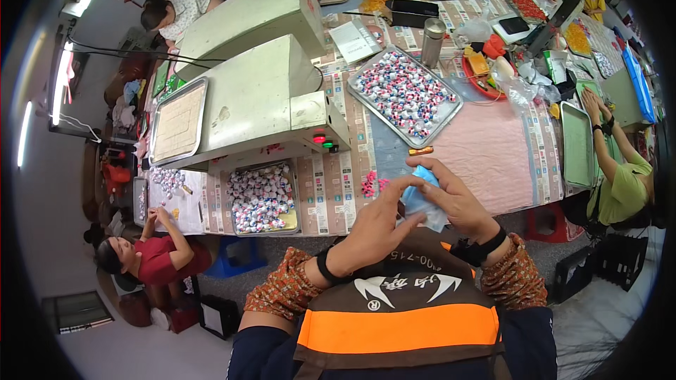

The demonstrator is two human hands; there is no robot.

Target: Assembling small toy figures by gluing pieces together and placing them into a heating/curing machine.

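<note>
In front of my apron (394, 317), both hands are raised near the table's front edge. Between them is a light blue, thin, crumpled piece (424, 200) that looks like a disposable face mask. My left hand (377, 229) is closed at its left side, thumb and fingers pressing on it. My right hand (456, 203) curls round its other side. The fingers partly cover the piece. Just beyond them lie small pink pieces (372, 184) and a small orange-brown cylinder (421, 150). Farther off stands a metal tray (451, 112) of small white balls with red and blue marks.
A pale green machine (246, 98) fills the left of the table, with another tray (296, 222) of balls below it. A steel flask (433, 42) and a red basket (486, 88) stand farther back. Co-workers sit at left (165, 246) and right (623, 183).
</note>
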